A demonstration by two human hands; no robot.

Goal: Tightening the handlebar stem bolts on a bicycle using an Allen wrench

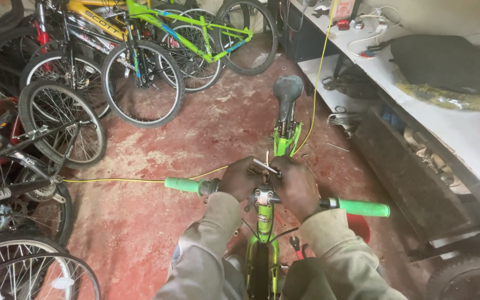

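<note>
Slip risk first: both hands sit tight at the stem (263,195) of a small green bike (262,244), and the thin metal tool (266,166) btwn them looks like a hex key, so if it isn't seated fully it could cam out and knuckles hit the bar clamp. Left hand (239,179) is curled round the bar just inside the left grip (183,185), prob. steadying; right hand (295,186) is closed over the tool at the clamp, fingers bunched. Bike stands w/o a visible stand, held btwn the legs, so a hard twist could swing the bars or tip it toward the bench (462,133). Yellow cable (140,180) runs across the floor under the bars, a trip/snag hazard. Bike itself: bright green frame, black saddle (288,89) far end, green grips both sides, right grip (364,208) clean, stem bolts silver. Other bikes (140,61) parked well apart, upper left.
</note>
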